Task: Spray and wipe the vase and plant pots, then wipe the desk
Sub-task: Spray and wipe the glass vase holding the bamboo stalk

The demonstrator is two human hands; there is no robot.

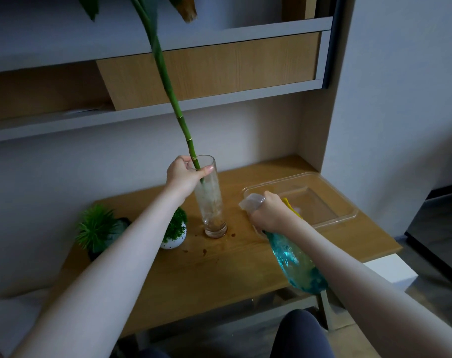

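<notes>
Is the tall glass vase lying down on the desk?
No, the vase stands upright on the desk, with the left hand gripping its rim.

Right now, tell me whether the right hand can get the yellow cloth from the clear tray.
Probably not yet. The right hand is full with the spray bottle. The yellow cloth lies just behind it in the clear tray, path open, so it is near enough once the bottle is set down.

The wooden desk [219, 267] carries a tall glass vase [212, 202], two small potted plants [177, 229] at its left, a clear plastic tray [330, 202] at right, and brown spots [204, 251].
</notes>
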